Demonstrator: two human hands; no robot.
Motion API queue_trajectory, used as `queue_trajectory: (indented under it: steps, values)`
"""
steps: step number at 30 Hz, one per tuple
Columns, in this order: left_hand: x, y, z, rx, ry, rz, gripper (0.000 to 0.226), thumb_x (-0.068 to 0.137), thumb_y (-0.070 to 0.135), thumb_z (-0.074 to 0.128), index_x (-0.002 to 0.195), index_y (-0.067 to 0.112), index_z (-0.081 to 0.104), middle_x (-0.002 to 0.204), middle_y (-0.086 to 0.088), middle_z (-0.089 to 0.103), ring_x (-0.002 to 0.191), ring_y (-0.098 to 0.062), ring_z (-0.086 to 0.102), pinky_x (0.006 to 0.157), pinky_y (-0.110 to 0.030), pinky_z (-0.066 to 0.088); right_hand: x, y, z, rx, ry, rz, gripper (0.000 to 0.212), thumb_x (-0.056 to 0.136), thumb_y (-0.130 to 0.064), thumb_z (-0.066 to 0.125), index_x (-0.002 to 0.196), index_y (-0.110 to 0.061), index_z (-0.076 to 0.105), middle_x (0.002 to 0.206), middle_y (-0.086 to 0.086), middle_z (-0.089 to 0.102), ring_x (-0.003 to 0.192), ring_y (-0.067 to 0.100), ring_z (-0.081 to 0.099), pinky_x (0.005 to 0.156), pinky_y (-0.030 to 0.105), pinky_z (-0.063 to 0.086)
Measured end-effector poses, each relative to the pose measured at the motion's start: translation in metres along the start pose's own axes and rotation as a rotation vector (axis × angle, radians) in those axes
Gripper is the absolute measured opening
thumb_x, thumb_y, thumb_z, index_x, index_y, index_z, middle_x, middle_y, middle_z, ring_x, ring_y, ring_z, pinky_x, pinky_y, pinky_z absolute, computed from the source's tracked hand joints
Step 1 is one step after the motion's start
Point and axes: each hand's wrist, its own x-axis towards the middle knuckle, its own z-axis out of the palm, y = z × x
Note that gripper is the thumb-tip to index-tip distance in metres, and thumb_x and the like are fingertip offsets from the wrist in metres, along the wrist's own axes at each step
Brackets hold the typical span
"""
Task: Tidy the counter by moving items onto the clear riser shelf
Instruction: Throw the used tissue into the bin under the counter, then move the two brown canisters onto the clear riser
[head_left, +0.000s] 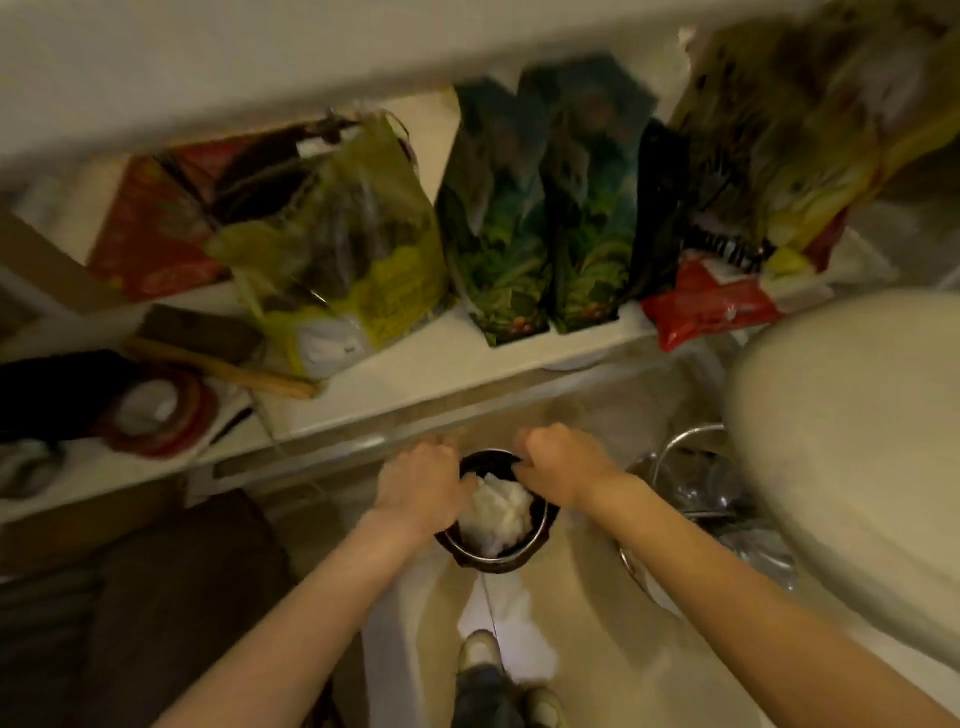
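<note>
A dark round pot with a metal rim sits low at centre, with a white crumpled bag or cloth inside it. My left hand grips the pot's left rim. My right hand grips its right rim. Both hands are closed on the pot, just in front of the pale shelf. The whole view is blurred by motion.
On the shelf stand a yellow-green bag, two green pouches, a red packet and a red box. A red-rimmed lid lies left. A big pale round thing and a metal bowl are right.
</note>
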Motion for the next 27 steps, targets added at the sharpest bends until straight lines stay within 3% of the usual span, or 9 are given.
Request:
queue_trajectory:
  steps: [4,9,12,15,18,21,27]
  values:
    - [-0.048,0.011,-0.092,0.095,0.115,0.014,0.044,0.085,0.037,0.047,0.123,0.014,0.041,0.125,-0.012,0.049,0.117,-0.032,0.046,0.090,-0.042,0.042,-0.040,-0.041,-0.085,-0.128,-0.109,-0.102,0.027,0.089,-0.028,0.047,0.107,-0.009,0.050,0.111,0.016,0.058,0.099,0.034,0.056,0.076,0.040,0.047]
    - [-0.110,0.014,-0.196,-0.002,0.247,0.030,0.046,0.085,0.045,0.045,0.123,0.019,0.044,0.126,-0.009,0.054,0.112,-0.029,0.053,0.087,-0.040,0.047,-0.084,-0.105,-0.177,-0.184,0.014,-0.277,0.035,0.088,-0.028,0.047,0.120,-0.013,0.046,0.117,0.015,0.058,0.105,0.034,0.055,0.080,0.039,0.047]
    - [-0.145,0.009,-0.251,-0.040,0.388,0.082,0.038,0.084,0.046,0.046,0.110,0.020,0.054,0.109,-0.003,0.062,0.096,-0.022,0.059,0.078,-0.037,0.051,-0.098,-0.143,-0.219,-0.203,0.076,-0.386,0.034,0.087,-0.031,0.049,0.117,-0.015,0.048,0.117,0.012,0.060,0.105,0.030,0.057,0.084,0.043,0.050]
    - [-0.174,-0.006,-0.299,-0.123,0.494,0.097,0.032,0.083,0.045,0.048,0.106,0.024,0.057,0.094,0.004,0.065,0.084,-0.014,0.059,0.069,-0.031,0.049,-0.100,-0.183,-0.258,-0.204,0.155,-0.530,0.025,0.085,-0.029,0.049,0.107,-0.016,0.053,0.107,0.010,0.065,0.094,0.027,0.060,0.078,0.042,0.052]
    - [-0.191,-0.034,-0.333,-0.184,0.666,0.039,0.034,0.083,0.044,0.049,0.111,0.026,0.056,0.102,0.004,0.065,0.091,-0.012,0.058,0.080,-0.038,0.051,-0.095,-0.222,-0.290,-0.193,0.261,-0.632,0.028,0.087,-0.032,0.046,0.112,-0.022,0.053,0.103,0.004,0.065,0.092,0.022,0.059,0.077,0.038,0.051]
    - [-0.197,-0.071,-0.350,-0.194,0.876,-0.019,0.043,0.083,0.041,0.053,0.122,0.025,0.047,0.120,0.001,0.054,0.106,-0.014,0.052,0.086,-0.035,0.049,-0.080,-0.255,-0.312,-0.178,0.382,-0.728,0.027,0.088,-0.035,0.046,0.112,-0.025,0.052,0.102,0.001,0.066,0.089,0.020,0.059,0.071,0.035,0.048]
    - [-0.187,-0.148,-0.360,-0.238,1.105,-0.132,0.079,0.073,0.036,0.069,0.136,0.020,0.024,0.140,-0.004,0.033,0.125,-0.017,0.036,0.101,-0.029,0.034,-0.023,-0.309,-0.334,-0.036,0.441,-0.733,0.046,0.086,-0.036,0.054,0.129,-0.026,0.039,0.119,-0.001,0.059,0.101,0.014,0.056,0.083,0.031,0.047]
